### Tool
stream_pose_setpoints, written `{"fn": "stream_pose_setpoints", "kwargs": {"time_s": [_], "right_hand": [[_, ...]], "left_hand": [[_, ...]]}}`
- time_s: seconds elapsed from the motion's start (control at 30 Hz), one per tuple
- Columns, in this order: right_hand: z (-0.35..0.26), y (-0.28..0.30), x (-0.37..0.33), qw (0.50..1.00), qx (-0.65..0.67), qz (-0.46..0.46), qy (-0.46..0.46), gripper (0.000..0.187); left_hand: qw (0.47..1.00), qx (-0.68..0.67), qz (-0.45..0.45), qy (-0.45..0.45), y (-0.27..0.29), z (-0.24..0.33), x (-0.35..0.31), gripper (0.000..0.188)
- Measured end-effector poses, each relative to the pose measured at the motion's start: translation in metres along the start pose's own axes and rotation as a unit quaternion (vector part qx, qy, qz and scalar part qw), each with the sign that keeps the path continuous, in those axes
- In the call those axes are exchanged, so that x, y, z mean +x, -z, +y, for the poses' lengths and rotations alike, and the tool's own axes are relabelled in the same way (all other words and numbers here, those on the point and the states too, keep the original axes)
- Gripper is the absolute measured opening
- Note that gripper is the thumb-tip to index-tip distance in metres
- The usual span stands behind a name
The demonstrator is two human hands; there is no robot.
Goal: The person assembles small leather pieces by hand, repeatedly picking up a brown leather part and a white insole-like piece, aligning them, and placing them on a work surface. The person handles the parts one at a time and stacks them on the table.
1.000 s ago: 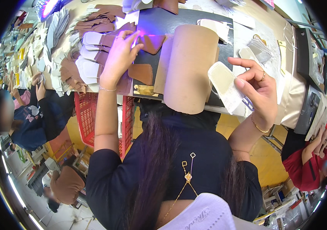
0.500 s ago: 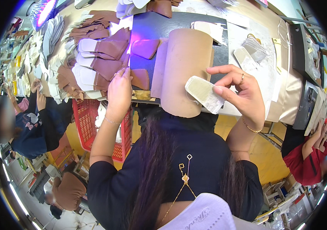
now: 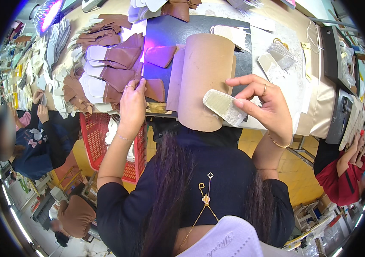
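My right hand (image 3: 271,105) pinches a flat, tongue-shaped pale piece (image 3: 223,107) between thumb and fingers; one end is greenish-beige, the other rough and whitish. That piece is tilted just above a tan half-round cylinder block (image 3: 204,77). My left hand (image 3: 133,103) is at the block's left, its fingertips closed at the edge of the brown leather pieces (image 3: 120,79) with white ends, which lie in an overlapping row. Its fingers partly hide what they grip. A single brown leather piece (image 3: 154,90) lies by those fingertips, and another (image 3: 160,56) sits farther back on the dark board.
The black board (image 3: 169,30) carries the block and a white stack (image 3: 229,35). To its right lies a bundle of pale pieces (image 3: 281,55). A red basket (image 3: 94,132) stands below the table's left edge. Other people work at both sides.
My right hand and the pale piece have shifted slightly left over the block. My left hand stays by the brown leather, its fingertips slightly lower.
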State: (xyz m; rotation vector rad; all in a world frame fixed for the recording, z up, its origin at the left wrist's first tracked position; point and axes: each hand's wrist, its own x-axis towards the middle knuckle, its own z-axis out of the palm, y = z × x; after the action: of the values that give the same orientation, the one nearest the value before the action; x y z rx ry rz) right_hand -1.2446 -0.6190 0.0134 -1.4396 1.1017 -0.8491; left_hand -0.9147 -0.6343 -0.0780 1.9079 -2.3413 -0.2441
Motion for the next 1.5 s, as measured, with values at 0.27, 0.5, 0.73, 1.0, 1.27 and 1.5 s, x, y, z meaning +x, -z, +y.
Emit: {"fn": "stream_pose_setpoints", "kwargs": {"time_s": [0.27, 0.5, 0.73, 1.0, 1.27, 1.5], "right_hand": [[-0.002, -0.002, -0.001, 0.999, 0.021, -0.023, -0.01, 0.011], [-0.005, -0.012, -0.005, 0.998, -0.003, -0.022, -0.053, 0.014], [-0.002, -0.023, -0.006, 0.997, 0.024, -0.046, -0.05, 0.019], [-0.002, -0.023, -0.005, 0.998, 0.03, -0.044, 0.014, 0.018], [-0.008, 0.012, -0.024, 0.98, 0.055, 0.19, 0.004, 0.034], [-0.002, 0.01, -0.03, 0.943, 0.203, 0.264, -0.005, 0.02]], "left_hand": [[0.998, -0.062, 0.017, -0.023, 0.004, -0.006, 0.009, 0.015], [0.993, -0.087, -0.043, -0.061, 0.01, -0.008, 0.024, 0.01], [0.932, -0.257, -0.254, 0.006, 0.04, -0.013, 0.031, 0.013], [0.814, -0.436, -0.383, 0.004, 0.075, -0.01, 0.033, 0.015], [0.687, -0.677, -0.26, 0.045, 0.099, 0.068, 0.042, 0.014], [0.695, -0.62, -0.334, 0.142, 0.071, 0.08, 0.055, 0.015]]}}
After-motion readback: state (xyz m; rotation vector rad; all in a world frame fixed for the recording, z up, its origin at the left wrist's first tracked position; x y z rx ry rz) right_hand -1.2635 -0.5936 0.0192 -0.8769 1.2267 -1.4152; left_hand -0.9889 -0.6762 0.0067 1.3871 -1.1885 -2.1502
